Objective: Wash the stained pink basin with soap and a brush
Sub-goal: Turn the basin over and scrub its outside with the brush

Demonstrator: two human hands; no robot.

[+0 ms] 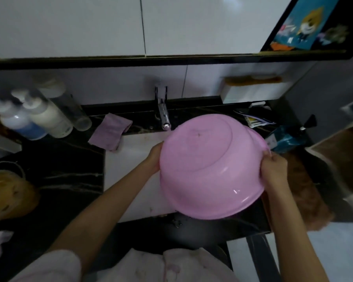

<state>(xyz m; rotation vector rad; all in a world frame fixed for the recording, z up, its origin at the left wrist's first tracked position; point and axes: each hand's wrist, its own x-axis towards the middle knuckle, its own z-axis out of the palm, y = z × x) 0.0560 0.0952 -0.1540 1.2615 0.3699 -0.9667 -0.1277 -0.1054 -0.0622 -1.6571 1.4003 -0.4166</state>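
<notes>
A person's 2 bare hands hold a pink basin (208,165) tipped up over a white sink (130,159), with its underside turned towards the camera and a small dark mark showing on the flat base. The right hand (273,169) grips the rim on the right side, and its fingers (270,157) curl close together over the edge, pinching the plastic lip. The left hand (155,157) presses against the opposite wall of the basin. Its fingers pass out of sight behind the plastic, so I cannot tell whether they are spread or curled. The basin hangs between the 2 sets of fingers, its lower rim reaching out over the front edge of the dark counter (65,180). Beyond the left fingers, a chrome faucet (163,113) points its spout at the basin's far edge (whether water is running is unclear in the blur). Further out past the left fingers a crumpled pink cloth (110,131) lies on the counter at the sink's corner, and beyond that stand 2 pump bottles (49,119). Just beyond the right fingers, behind the basin rim, sits a blue packet (285,138).
</notes>
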